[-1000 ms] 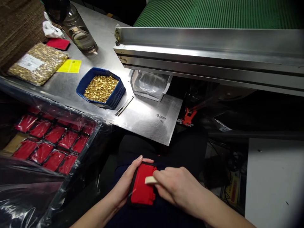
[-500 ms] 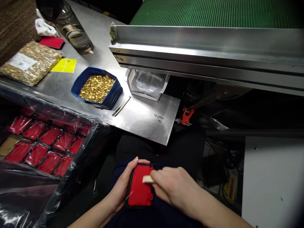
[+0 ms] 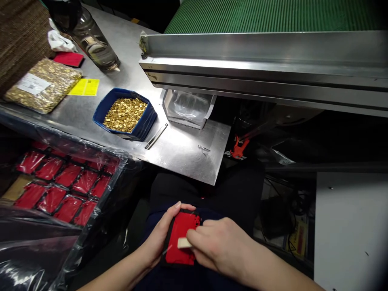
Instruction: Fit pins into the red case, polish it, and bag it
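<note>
Over my lap, my left hand point(image 3: 159, 236) grips a flat red panel with a black border point(image 3: 178, 228) by its left and upper edges. My right hand point(image 3: 215, 244) is closed around a pale, flat-ended stick point(image 3: 184, 243). The stick's end lies over the lower middle of the red face, and whether it presses on it I cannot tell. Small red moulded details show along the panel's right edge; my right fingers hide part of them.
A metal table point(image 3: 188, 155) carries a blue bin of small gold-coloured parts point(image 3: 125, 115), a utility knife point(image 3: 156, 136), a clear-bagged tray point(image 3: 189, 107) and a bottle point(image 3: 97, 44). Left stands a plastic-lined box point(image 3: 121, 169) of red panels. A green conveyor belt point(image 3: 273, 16) runs behind a metal rail.
My right hand has moved the pale stick down and slightly left across the red panel. My left hand still holds the panel, and the view has shifted slightly.
</note>
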Action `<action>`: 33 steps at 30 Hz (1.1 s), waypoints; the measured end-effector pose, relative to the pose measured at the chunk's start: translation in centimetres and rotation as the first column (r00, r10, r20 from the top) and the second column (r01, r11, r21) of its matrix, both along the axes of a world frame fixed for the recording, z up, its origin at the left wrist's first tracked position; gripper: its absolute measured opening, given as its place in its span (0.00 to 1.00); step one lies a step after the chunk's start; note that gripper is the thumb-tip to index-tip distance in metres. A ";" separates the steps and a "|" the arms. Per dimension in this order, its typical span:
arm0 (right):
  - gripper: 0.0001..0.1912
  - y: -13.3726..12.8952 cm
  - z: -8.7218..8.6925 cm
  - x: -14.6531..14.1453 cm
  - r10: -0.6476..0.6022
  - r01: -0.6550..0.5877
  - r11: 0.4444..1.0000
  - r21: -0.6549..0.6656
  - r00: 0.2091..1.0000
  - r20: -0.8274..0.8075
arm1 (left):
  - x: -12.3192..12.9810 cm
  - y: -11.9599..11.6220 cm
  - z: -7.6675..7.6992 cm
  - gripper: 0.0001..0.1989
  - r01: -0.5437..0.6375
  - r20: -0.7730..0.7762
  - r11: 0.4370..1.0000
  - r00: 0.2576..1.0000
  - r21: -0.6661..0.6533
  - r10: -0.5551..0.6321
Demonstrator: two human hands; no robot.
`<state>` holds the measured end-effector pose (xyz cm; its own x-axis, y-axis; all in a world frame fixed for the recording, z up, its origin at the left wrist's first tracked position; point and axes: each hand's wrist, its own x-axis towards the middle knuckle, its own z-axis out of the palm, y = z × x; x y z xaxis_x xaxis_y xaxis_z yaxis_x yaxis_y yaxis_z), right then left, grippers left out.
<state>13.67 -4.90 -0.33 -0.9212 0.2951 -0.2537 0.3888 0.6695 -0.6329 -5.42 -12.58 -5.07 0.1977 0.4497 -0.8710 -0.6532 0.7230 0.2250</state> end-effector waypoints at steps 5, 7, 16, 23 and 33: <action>0.09 0.7 -0.1 0.3 -0.019 0.017 0.999 0.031 0.999 0.051 | 0.1 0.7 0.4 0.24 0.002 0.017 0.995 1.000 -0.100 0.000; 0.08 0.8 -0.1 0.4 0.018 -0.018 1.000 -0.004 1.000 -0.002 | 0.2 0.8 0.4 0.24 0.005 0.020 0.995 1.000 -0.098 -0.003; 0.05 1.0 -0.2 0.2 0.004 -0.004 1.000 -0.022 1.000 0.014 | 0.0 0.7 0.0 0.24 0.016 0.010 0.997 1.000 -0.082 -0.015; 0.08 0.5 -0.5 0.3 -0.068 0.065 0.997 0.044 0.995 0.074 | -0.1 0.7 0.0 0.25 0.000 0.033 0.994 0.999 -0.112 0.004; 0.05 0.3 0.4 -0.7 -0.043 0.045 0.999 -0.030 0.995 0.086 | -0.2 0.2 -0.3 0.23 -0.082 0.059 0.993 0.994 -0.083 0.087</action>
